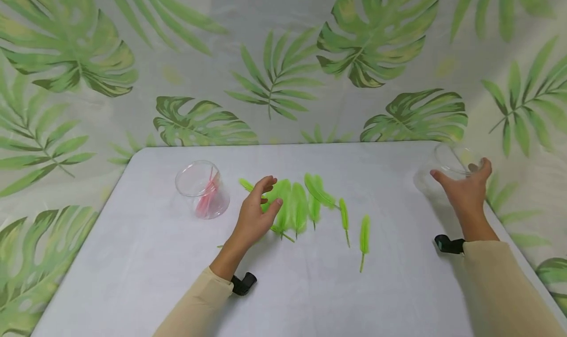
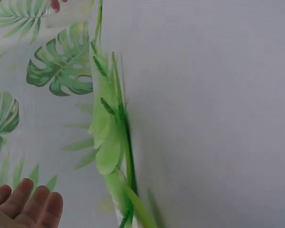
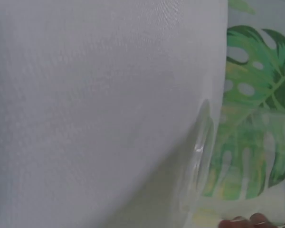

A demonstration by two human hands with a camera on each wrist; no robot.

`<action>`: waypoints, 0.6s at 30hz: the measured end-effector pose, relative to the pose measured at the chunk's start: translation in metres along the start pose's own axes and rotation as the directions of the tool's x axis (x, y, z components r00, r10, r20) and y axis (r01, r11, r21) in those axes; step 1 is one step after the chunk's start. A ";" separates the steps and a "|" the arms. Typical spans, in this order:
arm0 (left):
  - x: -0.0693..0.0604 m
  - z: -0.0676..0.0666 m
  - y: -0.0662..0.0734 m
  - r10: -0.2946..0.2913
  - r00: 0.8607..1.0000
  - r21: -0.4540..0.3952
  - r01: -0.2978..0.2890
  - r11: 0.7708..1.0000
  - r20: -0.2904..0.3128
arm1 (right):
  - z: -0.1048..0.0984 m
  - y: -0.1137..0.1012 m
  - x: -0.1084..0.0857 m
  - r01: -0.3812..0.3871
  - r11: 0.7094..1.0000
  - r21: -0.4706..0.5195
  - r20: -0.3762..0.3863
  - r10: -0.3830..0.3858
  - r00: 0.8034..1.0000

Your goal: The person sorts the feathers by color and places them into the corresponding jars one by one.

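Note:
Toward the table's far right corner, my right hand (image 1: 467,192) holds a clear cup (image 1: 452,159), thumb on one side and fingers on the other. In the right wrist view the transparent cup (image 3: 256,156) shows beyond the table edge, with fingertips against its wall. My left hand (image 1: 257,211) hovers over a group of bright green feathers (image 1: 299,206), its fingers loosely bent and holding nothing. It hides part of the group. One green feather (image 1: 364,233) lies apart on the right. In the left wrist view the feathers (image 2: 109,137) appear edge-on beside the fingers.
Another clear cup (image 1: 203,179) stands at the left of the white table (image 1: 133,268), with thin pink strips (image 1: 207,199) leaning inside. Behind the table hangs a leaf-patterned cloth (image 1: 283,115). The table's right edge runs close to the right hand.

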State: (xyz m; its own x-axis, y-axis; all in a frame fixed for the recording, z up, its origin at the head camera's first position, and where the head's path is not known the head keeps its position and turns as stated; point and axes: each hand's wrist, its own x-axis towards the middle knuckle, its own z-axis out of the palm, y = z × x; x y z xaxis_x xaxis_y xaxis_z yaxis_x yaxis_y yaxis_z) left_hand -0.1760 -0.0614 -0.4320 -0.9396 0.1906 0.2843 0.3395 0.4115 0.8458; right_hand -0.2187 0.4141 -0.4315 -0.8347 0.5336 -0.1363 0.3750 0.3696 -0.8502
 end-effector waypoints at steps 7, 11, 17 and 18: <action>-0.002 0.001 -0.005 0.006 1.000 0.037 -0.006 0.999 -0.005 | 0.020 -0.004 -0.013 0.096 0.992 -0.078 0.049 -0.093 0.995; -0.002 0.001 -0.007 0.019 1.000 0.047 -0.018 0.999 -0.016 | 0.037 -0.015 -0.029 0.204 0.977 -0.057 0.124 -0.196 0.973; -0.001 0.000 -0.007 0.023 1.000 0.089 -0.024 0.996 0.013 | 0.055 -0.024 -0.045 0.307 0.950 -0.056 0.200 -0.290 0.936; -0.001 0.000 -0.007 0.023 1.000 0.095 -0.024 0.995 0.020 | 0.057 -0.024 -0.046 0.322 0.946 -0.051 0.209 -0.305 0.929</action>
State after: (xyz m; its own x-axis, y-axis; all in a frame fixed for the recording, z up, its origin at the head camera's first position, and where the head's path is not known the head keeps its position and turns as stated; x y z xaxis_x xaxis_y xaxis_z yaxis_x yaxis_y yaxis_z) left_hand -0.1773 -0.0644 -0.4380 -0.9306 0.2174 0.2943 0.3648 0.4897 0.7919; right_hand -0.2120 0.3372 -0.4335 -0.9742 0.2240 0.0260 0.1068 0.5598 -0.8217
